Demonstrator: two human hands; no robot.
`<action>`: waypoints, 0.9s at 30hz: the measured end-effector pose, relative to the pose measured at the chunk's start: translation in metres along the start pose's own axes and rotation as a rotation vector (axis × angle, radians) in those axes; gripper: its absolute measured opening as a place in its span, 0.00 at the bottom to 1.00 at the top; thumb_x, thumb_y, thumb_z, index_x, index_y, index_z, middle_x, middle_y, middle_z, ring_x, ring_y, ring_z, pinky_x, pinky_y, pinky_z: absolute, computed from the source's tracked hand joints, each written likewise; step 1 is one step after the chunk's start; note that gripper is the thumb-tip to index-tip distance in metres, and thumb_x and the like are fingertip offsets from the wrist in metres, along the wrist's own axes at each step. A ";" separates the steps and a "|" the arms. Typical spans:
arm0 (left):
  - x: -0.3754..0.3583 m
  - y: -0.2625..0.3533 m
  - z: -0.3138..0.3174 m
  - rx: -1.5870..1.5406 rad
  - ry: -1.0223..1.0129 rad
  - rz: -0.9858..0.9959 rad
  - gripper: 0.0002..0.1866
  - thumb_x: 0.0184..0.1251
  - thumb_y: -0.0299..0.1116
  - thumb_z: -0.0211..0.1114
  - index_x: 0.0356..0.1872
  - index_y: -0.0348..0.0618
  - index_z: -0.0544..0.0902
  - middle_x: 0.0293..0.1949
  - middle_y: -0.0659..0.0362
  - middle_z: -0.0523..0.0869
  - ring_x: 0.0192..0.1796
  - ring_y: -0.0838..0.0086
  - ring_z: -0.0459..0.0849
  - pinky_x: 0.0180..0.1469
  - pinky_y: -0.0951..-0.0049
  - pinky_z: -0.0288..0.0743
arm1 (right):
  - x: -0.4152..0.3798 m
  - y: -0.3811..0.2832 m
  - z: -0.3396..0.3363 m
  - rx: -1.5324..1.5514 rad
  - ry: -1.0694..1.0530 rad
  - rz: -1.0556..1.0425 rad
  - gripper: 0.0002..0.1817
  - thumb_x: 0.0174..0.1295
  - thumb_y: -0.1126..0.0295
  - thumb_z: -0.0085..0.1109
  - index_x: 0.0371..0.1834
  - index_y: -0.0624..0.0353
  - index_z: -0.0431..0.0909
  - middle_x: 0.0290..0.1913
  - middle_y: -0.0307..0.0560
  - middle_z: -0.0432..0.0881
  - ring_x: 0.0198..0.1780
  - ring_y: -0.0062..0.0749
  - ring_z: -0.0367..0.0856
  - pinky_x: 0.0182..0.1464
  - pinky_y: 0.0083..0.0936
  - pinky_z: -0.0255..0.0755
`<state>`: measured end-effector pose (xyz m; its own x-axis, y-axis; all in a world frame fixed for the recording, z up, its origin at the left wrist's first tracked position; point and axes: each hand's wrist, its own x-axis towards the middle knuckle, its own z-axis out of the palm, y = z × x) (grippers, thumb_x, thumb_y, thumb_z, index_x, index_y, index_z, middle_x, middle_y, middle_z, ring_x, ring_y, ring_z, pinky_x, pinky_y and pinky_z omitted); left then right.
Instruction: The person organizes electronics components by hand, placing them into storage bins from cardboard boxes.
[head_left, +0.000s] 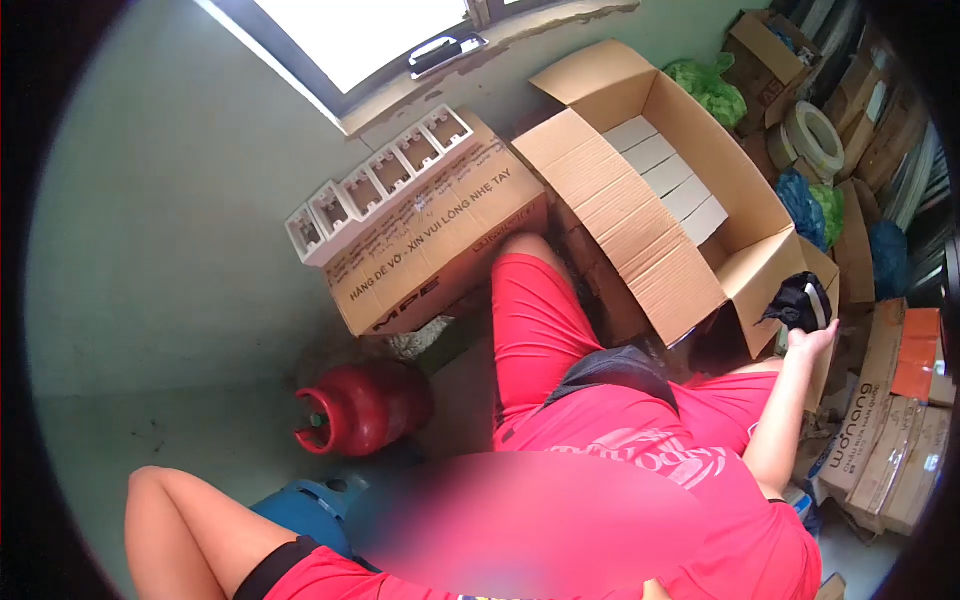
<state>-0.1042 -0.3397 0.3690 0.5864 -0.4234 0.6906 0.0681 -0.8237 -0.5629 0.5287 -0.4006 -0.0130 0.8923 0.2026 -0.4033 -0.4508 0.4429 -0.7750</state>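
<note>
My right hand [812, 340] is at the right, beside the flap of an open carton. Its fingers are closed around a crumpled black cloth [798, 302] with a pale strip; its exact kind I cannot make out. The open cardboard carton [625, 225] stands in front of me, with several pale small boxes [665, 180] packed inside. On the left my bent arm leaves the frame at the bottom, so my left hand is hidden. A row of white plastic electrical mounting boxes [380, 185] rests on a closed cardboard box [435, 235].
A red gas cylinder [365, 408] stands by the left wall, with a blue cylinder [305, 512] nearer to me. Stacked cartons [880, 440], a tape-like roll [815, 140] and green plastic bags [708, 92] crowd the right side. A window [350, 40] is above.
</note>
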 end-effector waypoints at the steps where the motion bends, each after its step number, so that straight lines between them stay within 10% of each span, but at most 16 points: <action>1: -0.005 0.000 0.001 -0.012 -0.005 -0.018 0.16 0.77 0.39 0.52 0.51 0.41 0.83 0.50 0.58 0.90 0.52 0.74 0.84 0.61 0.70 0.72 | 0.003 0.002 -0.003 0.017 0.046 -0.021 0.35 0.77 0.46 0.33 0.63 0.67 0.78 0.64 0.60 0.81 0.68 0.57 0.77 0.72 0.54 0.70; 27: -0.054 -0.039 0.048 -0.195 -0.018 -0.217 0.17 0.76 0.39 0.55 0.55 0.40 0.81 0.54 0.56 0.88 0.56 0.72 0.82 0.64 0.67 0.70 | 0.051 0.014 -0.050 0.063 0.116 -0.058 0.26 0.76 0.49 0.46 0.58 0.60 0.82 0.57 0.52 0.85 0.56 0.48 0.85 0.63 0.45 0.79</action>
<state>-0.1000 -0.2671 0.3319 0.5896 -0.2243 0.7759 0.0381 -0.9519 -0.3041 0.5667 -0.4277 -0.0688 0.9069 0.0743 -0.4148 -0.3927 0.5056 -0.7682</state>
